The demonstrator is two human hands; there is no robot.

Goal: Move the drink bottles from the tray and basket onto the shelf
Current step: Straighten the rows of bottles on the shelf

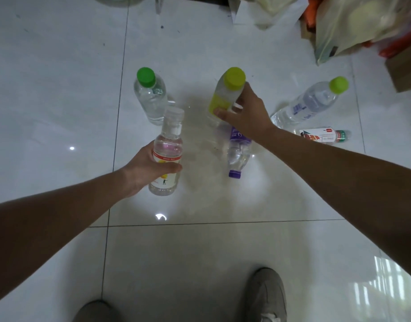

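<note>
**Inspector:** Shoes point(266, 296) at the lower edge, planted on a tiled floor point(200, 252). The left hand point(145, 167) has fingers and thumb curled round a clear-capped bottle point(168, 145), held upright. The right hand point(246, 115) grips a yellow-labelled bottle point(225, 94) about its middle, thumb pressed on the label.

**Clerk:** Step in hand?

**Inspector:** Judged as pick-up, one bottle per hand. Whether either base is off the floor cannot be told. No tray, basket or shelf is in view, so the next move calls for lifting both and turning to find the shelf.

**Clerk:** Anything else about?

**Inspector:** A green-capped bottle point(150, 98) stands just behind the left one. A purple-capped bottle point(238, 154) lies on its side below the right wrist. A lime-capped bottle point(311, 101) and a small red-labelled bottle point(323, 135), lying flat, are further right. Bags point(353, 26) and a cardboard box point(406, 70) crowd the far right. Loose bottles near the feet are the likely hazard.
</note>
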